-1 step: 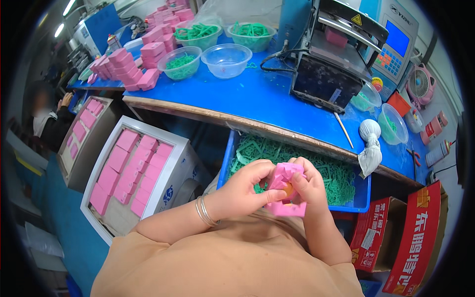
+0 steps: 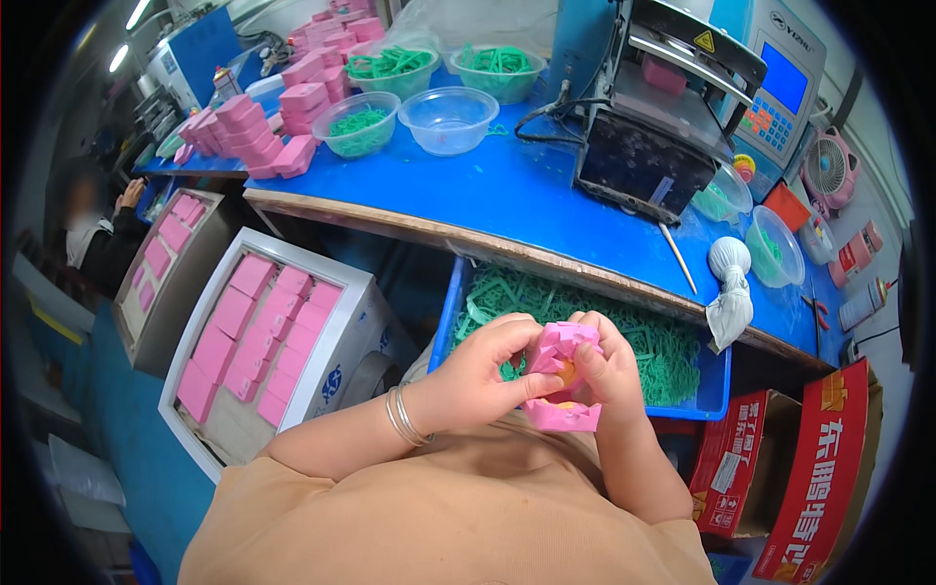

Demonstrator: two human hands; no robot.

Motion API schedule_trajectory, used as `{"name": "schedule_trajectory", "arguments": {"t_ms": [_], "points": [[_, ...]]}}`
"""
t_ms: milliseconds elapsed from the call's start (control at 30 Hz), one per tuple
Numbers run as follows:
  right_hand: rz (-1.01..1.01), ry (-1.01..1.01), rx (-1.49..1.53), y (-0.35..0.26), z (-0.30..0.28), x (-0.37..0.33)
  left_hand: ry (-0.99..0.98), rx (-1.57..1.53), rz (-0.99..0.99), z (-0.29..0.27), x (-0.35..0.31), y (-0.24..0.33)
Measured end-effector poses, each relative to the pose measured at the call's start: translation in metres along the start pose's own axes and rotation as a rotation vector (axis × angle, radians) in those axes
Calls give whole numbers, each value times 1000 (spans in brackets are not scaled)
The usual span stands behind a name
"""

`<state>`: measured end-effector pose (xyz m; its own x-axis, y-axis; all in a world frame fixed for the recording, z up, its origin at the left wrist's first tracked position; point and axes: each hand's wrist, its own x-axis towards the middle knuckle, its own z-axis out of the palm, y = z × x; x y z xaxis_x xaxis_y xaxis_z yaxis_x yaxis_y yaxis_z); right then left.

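In front of my waist, my left hand (image 2: pixel 492 363) and my right hand (image 2: pixel 611 361) both grip a pink rubber mould (image 2: pixel 563 340). Its upper part is folded or parted, and a lower pink piece (image 2: pixel 564 417) hangs beneath my thumbs. Something yellow-orange (image 2: pixel 567 372) shows inside, close to my right thumb; its shape is mostly covered. My fingers wrap the far side, where their tips are hidden. Directly behind the hands sits a blue bin (image 2: pixel 447 327) full of green rubbery strips (image 2: pixel 673 361).
A blue workbench (image 2: pixel 429 190) carries clear bowls (image 2: pixel 447 119), stacked pink blocks (image 2: pixel 249 132), a black press machine (image 2: pixel 643 156), a wooden stick (image 2: pixel 679 258) and a white cloth pouch (image 2: pixel 728 292). A tray of pink blocks (image 2: pixel 234 314) stands left, red cartons (image 2: pixel 819 478) right. Another person (image 2: pixel 97 244) is far left.
The mould's lower piece has tipped slightly down and apart from the upper part, showing a little yellow inside. Both hands stay nearly in place.
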<state>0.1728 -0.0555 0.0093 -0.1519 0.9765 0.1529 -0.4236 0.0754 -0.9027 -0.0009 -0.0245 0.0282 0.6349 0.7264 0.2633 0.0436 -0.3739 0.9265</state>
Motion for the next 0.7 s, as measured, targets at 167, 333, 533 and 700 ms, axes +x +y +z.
{"name": "schedule_trajectory", "arguments": {"t_ms": [167, 333, 533, 700], "points": [[247, -129, 23, -8, 7, -3, 145, 189, 146, -4, -2, -4], [336, -139, -77, -10, 5, -4, 82, 24, 13, -6, -2, -8], [351, -180, -313, -13, 13, -9, 64, -332, -241, -9, -3, 0], [375, -219, -314, -15, 15, -9, 81, -662, -353, -7, -4, -10]]}}
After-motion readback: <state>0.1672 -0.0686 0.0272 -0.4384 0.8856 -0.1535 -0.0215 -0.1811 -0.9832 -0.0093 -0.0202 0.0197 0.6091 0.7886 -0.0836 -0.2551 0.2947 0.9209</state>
